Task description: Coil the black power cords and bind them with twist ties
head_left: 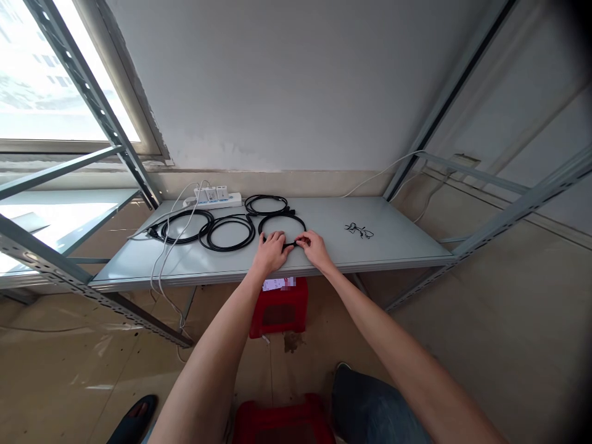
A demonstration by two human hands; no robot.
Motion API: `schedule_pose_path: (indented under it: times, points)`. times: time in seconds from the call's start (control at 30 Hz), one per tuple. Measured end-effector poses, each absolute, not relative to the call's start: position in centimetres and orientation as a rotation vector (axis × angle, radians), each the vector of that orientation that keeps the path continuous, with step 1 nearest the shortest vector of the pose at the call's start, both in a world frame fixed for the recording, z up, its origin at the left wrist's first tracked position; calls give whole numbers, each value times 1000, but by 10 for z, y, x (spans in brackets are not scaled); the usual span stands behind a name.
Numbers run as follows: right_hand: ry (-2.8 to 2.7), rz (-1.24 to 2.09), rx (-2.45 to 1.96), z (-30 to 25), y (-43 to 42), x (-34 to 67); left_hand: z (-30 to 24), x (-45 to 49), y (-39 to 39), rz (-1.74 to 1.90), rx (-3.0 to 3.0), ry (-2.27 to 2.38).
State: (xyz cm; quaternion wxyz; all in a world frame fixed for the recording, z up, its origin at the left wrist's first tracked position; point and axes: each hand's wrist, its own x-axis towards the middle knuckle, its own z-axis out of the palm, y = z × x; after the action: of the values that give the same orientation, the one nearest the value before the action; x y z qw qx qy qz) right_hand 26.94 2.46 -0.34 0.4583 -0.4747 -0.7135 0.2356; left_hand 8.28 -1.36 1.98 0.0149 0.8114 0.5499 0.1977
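A coiled black cable [304, 221] lies on the grey shelf near its front edge. My left hand [272, 251] is closed on the near side of this coil, fingers curled over it. From the right, my right hand [315, 248] pinches the same near stretch with thumb and fingertips; whether a small tie is also between them is too small to tell. Both hands are close together. Off to the right lie several short, thin black ties [359, 230] in a loose tangle.
More black coils [230, 233] lie to the left and behind. A white power strip [217, 200] with plugs stands at the back, its white cords [163, 262] hanging over the front edge. Metal posts [87, 92] frame the shelf [324, 209]. Beneath is a red stool [280, 308].
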Motion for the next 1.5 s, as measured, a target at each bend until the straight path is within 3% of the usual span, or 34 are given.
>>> schedule_pose_path:
  times: [0.77, 1.13, 1.5]
  points:
    - [-1751, 428, -1242, -6, 23, 265, 15, 82, -11, 628, 2531, 1704]
    - [-1751, 725, -1160, -3, 28, 276, 15, 82, -10, 611, 2520, 1717]
    - [-1835, 466, -1185, -1, 16, 267, 20, 84, -14, 592, 2518, 1730]
